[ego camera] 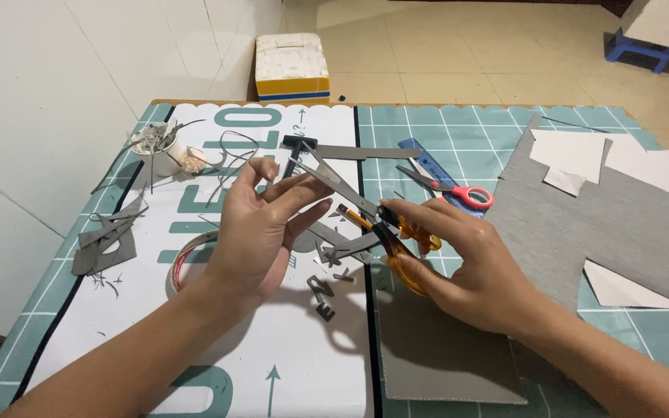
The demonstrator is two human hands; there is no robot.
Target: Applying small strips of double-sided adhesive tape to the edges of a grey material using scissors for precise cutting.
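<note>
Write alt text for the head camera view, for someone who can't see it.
Seen from above, a person's right hand works orange-handled scissors into a grey cut-out strip held by the left hand. Below lie small grey cut shapes, a tape roll, red-handled scissors, a blue ruler and grey sheets on a green cutting mat.

Tape roll and grey scraps crowd the mat beneath.

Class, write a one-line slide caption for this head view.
Right hand works orange-handled scissors on a grey card strip held by left hand.
</note>
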